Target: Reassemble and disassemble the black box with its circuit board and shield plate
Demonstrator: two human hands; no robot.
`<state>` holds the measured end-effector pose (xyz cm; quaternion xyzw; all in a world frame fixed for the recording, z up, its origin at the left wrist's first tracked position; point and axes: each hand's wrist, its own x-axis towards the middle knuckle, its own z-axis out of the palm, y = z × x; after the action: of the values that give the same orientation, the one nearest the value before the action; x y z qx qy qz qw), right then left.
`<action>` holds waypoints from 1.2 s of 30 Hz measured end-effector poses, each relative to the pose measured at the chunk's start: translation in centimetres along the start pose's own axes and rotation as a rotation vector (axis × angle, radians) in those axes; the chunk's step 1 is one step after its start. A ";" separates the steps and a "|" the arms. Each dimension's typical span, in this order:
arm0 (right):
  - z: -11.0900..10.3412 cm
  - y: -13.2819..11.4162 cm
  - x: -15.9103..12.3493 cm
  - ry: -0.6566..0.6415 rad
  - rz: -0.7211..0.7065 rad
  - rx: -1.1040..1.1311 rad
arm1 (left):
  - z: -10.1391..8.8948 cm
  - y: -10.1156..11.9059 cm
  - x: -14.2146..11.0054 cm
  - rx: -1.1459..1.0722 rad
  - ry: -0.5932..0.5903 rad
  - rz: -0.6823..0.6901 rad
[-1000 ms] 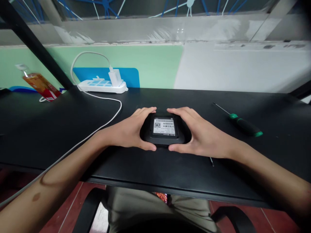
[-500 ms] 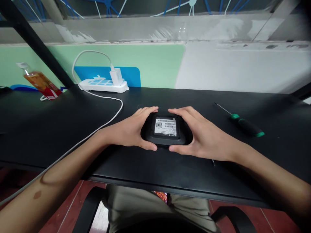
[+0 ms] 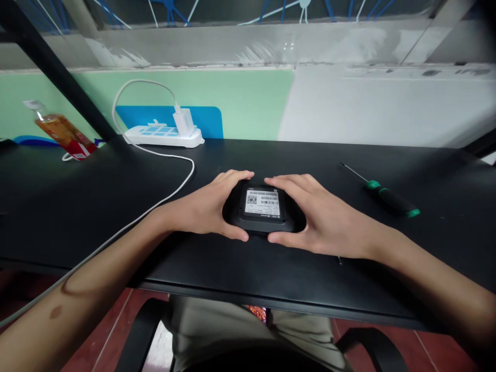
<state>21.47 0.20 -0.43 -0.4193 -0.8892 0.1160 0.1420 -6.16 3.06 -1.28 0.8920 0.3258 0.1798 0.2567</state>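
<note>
A flat black electronic device (image 3: pixel 261 225) with rounded corners lies on the desk in front of me. Its upper face carries a white label (image 3: pixel 262 203) printed with a QR code and barcodes. My left hand (image 3: pixel 207 206) is wrapped round its left side, thumb at the near edge and fingers at the far edge. On the right side my right hand (image 3: pixel 320 217) grips it the same way. The tip of a thin metal rod (image 3: pixel 340 261) shows from under my right hand; the rest of it is hidden.
A screwdriver (image 3: pixel 382 191) with a green and black handle lies to the right on the black desk (image 3: pixel 232 263). A white power strip (image 3: pixel 163 136) with a plugged-in charger (image 3: pixel 183 122) stands at the back left. Its white cable (image 3: pixel 170 196) runs across to my left arm. A drink bottle (image 3: pixel 64 134) stands far left.
The fingers of my right hand have shifted slightly along the device's far edge. Both hands stay round the device, which keeps its place.
</note>
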 end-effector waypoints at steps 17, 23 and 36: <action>0.3 0.0 0.1 0.040 0.028 0.138 | -0.1 0.0 -0.2 -0.018 -0.026 -0.036; 0.5 0.2 -0.1 0.085 0.029 0.176 | -0.3 0.0 -0.3 -0.016 -0.040 -0.040; 0.1 0.5 0.1 0.107 -0.013 0.189 | -0.3 0.0 -0.1 -0.050 -0.047 -0.018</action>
<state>21.74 0.61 -0.72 -0.4036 -0.8682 0.1759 0.2288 -6.38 3.03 -1.06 0.8864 0.3231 0.1644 0.2880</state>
